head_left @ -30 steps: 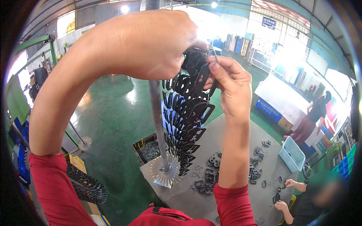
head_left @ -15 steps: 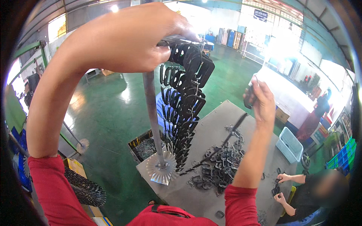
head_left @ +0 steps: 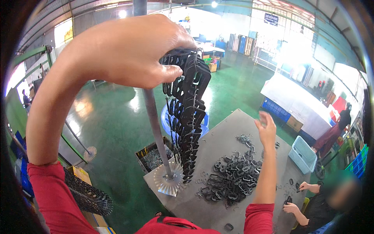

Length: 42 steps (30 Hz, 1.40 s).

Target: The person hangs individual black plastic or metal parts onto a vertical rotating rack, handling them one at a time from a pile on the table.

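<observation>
My left hand [head_left: 144, 52] is raised at the upper left, its fingers and thumb curled round the top of a hanging column of black oval ring-shaped parts [head_left: 194, 93]. Thin metal wire hooks link these parts in long strings beside a grey upright pole [head_left: 154, 117]. The fingertips are partly hidden behind the parts. Over the far side of the table, my right hand [head_left: 267, 128] is empty with its fingers apart. Below it lies a heap of loose black ring parts [head_left: 233, 175] with small wire hooks among them.
The pole stands on a slotted round metal disc [head_left: 168, 178] at the grey table's [head_left: 241, 124] left corner. A crate of metal bits [head_left: 154, 156] sits beside it. At right are a light blue basket [head_left: 303, 156] and a co-worker's hands [head_left: 298, 199] holding black parts.
My right hand has let go of the black part it held and opened, moving slightly lower. The dark strand slanting across the table is gone from there. My left hand stays at the column's top.
</observation>
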{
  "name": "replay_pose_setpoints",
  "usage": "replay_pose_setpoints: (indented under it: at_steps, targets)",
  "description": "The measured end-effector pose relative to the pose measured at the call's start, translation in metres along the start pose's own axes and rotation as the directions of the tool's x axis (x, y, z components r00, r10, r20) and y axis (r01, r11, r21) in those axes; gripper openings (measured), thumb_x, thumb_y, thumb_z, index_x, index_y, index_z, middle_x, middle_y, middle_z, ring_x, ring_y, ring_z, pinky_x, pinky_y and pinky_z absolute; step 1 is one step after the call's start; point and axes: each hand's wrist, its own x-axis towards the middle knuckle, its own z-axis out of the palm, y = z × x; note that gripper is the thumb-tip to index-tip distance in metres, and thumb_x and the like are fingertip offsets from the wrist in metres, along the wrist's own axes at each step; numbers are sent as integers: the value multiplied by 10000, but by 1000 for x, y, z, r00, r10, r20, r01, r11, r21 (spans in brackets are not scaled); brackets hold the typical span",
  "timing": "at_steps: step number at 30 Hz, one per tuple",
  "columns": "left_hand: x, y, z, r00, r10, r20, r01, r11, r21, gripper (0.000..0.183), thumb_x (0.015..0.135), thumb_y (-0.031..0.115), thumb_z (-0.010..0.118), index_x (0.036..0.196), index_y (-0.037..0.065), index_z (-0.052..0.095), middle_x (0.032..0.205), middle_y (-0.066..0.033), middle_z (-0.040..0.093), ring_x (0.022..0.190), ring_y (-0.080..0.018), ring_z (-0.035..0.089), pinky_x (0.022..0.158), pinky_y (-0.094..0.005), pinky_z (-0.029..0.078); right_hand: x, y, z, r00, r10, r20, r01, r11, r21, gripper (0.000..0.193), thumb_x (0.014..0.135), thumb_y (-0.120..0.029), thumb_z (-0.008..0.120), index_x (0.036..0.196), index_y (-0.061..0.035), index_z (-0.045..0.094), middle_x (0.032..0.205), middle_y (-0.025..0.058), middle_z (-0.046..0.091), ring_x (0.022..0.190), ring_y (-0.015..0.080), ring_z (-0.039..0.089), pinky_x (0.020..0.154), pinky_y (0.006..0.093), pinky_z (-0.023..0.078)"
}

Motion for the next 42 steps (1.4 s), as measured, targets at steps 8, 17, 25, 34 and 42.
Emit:
replay_pose_setpoints:
  at_steps: [8, 17, 25, 34, 42]
  targets:
    - [1, -2, 5, 997, -80, 8, 79, 993, 83, 350, 753, 83, 578, 1099, 27, 593, 1087, -162, 602, 1027, -335, 548, 921, -405, 411, -13, -232, 37, 804, -522, -283, 593, 733, 333, 231, 745, -61, 685, 971, -53, 639, 875, 74, 622, 715, 173, 598, 600, 260, 476]
    - [12, -1, 17, 986, 35, -161, -26, 998, 61, 228, 654, 148, 641, 834, 11, 665, 795, -169, 649, 768, -308, 645, 677, -382, 517, -6, -245, 59, 945, -294, -147, 317, 700, 640, 115, 865, -71, 582, 912, 16, 642, 756, 49, 623, 602, 81, 517, 554, 216, 410]
    - [-4, -13, 13, 998, -10, -62, 17, 995, 102, 248, 682, 93, 598, 910, 53, 687, 903, -147, 660, 839, -270, 646, 699, -370, 511, 25, -193, 53, 927, -255, 276, -185, 331, 925, 190, 877, -173, 599, 999, -29, 586, 830, 16, 586, 625, 76, 518, 544, 197, 403]
    - [-23, -18, 5, 997, -70, 8, 71, 994, -78, 264, 726, 63, 557, 976, 2, 614, 885, -192, 622, 800, -338, 602, 719, -411, 488, 67, 20, -46, 983, 91, 163, -171, 788, 592, 199, 881, -248, 590, 944, -59, 586, 677, -9, 552, 567, 67, 531, 455, 185, 370]
    - [-30, -26, 16, 867, 246, -433, -310, 947, -84, 305, 734, 109, 560, 1003, -33, 584, 860, -232, 612, 823, -367, 600, 742, -415, 473, 9, 95, -30, 979, 202, 39, -166, 885, -434, 368, 751, -244, 688, 1029, -23, 589, 923, 138, 636, 851, 229, 625, 746, 346, 481]
